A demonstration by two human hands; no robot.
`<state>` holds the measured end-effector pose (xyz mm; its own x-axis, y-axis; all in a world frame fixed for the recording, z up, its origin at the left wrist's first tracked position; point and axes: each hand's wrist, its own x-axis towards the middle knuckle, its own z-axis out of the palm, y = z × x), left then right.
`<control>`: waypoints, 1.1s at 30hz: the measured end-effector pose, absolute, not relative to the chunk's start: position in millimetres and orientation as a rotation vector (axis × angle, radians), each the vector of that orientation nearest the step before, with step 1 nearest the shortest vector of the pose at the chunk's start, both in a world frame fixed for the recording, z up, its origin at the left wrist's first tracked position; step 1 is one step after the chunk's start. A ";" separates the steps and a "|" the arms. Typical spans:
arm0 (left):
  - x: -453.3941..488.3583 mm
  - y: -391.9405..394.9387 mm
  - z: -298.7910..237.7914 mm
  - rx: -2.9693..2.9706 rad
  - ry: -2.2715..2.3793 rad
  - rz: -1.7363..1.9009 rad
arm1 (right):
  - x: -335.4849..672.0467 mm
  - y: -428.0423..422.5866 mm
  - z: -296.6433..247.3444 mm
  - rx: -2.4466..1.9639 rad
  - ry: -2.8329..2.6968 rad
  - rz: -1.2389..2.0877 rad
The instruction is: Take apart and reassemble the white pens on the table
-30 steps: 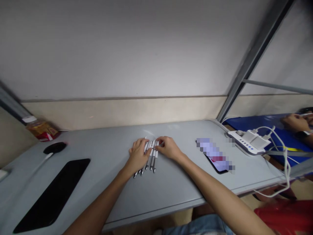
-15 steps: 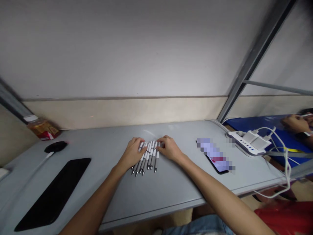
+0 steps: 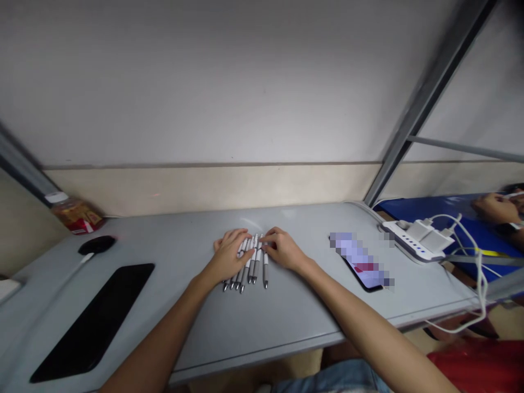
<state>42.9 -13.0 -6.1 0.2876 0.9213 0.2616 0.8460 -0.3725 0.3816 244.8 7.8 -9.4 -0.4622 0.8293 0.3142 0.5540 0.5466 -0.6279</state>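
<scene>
Several white-and-grey pens (image 3: 256, 265) lie side by side on the grey desk, tips toward me. My left hand (image 3: 232, 252) rests over the left pens, its fingers stretched across their upper ends and its thumb along the row. Part of those pens is hidden under it. My right hand (image 3: 282, 248) is at the right end of the row, fingers curled and thumb against the upper part of a pen (image 3: 266, 270) that lies slightly apart from the others.
A black phone (image 3: 362, 262) with a lit, blurred screen lies right of my hands. Beyond it is a white power strip (image 3: 413, 240) with cables. On the left are a dark mat (image 3: 96, 322), a black mouse-like object (image 3: 97, 245) and a bottle (image 3: 76, 214). Another person's hand (image 3: 497, 207) is far right.
My left hand has slid right and flattened over the pens. The rightmost pen has shifted slightly right, while my right hand has hardly moved.
</scene>
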 end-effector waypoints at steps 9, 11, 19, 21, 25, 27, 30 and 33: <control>40.6 -9.1 -12.9 2.348 1.663 0.635 | 244.1 7.6 -8.0 -1.082 -2.214 0.568; 41.2 -8.6 -14.7 2.354 1.671 0.632 | 243.4 7.6 -8.6 -1.071 -2.214 0.554; 43.7 -9.8 -16.9 2.431 1.656 0.612 | 240.8 6.3 -10.9 -1.065 -2.217 0.526; 43.5 -9.9 -17.2 2.450 1.654 0.589 | 240.3 5.6 -11.3 -1.077 -2.214 0.518; 43.4 -10.0 -17.5 2.463 1.668 0.569 | 240.0 5.2 -12.7 -1.105 -2.205 0.512; 43.7 -10.3 -17.3 2.463 1.670 0.570 | 240.1 5.7 -13.3 -1.105 -2.208 0.513; 44.4 -10.8 -16.9 2.458 1.674 0.570 | 240.7 6.4 -13.7 -1.103 -2.221 0.510; 45.6 -11.0 -16.8 2.462 1.683 0.561 | 241.3 6.3 -13.1 -1.098 -2.229 0.515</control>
